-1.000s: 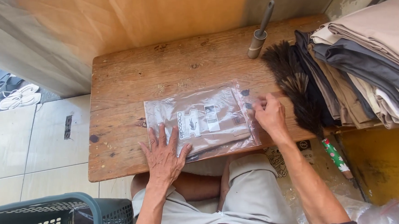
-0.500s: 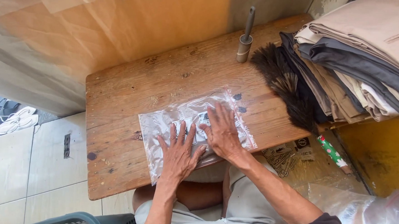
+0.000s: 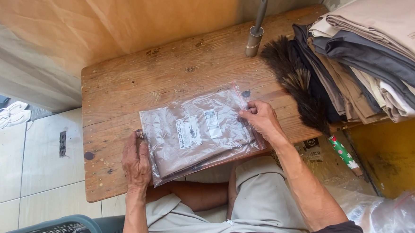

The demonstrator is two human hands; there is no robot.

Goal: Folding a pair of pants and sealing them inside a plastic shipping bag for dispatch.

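The left hand (image 3: 135,162) lies flat against the left edge of a clear plastic bag (image 3: 199,131) holding folded brown cloth; the right hand (image 3: 260,120) pinches its right edge. The bag rests on the wooden tabletop (image 3: 134,82), near a feather duster (image 3: 296,81) and stacked clothes (image 3: 374,51).

one view only, worn on the head, looking steeply down and forward over the lap onto a wooden table (image 3: 167,71). close enough to fill the middle with the left hand (image 3: 135,163) and right hand (image 3: 262,118), forearms running in from the bottom edge. beyond the hands, wall at the top; left of the left hand, tiled floor (image 3: 25,164); right of the right hand, a stack of folded cloth (image 3: 374,51) cut by the edge. no second view to share with.
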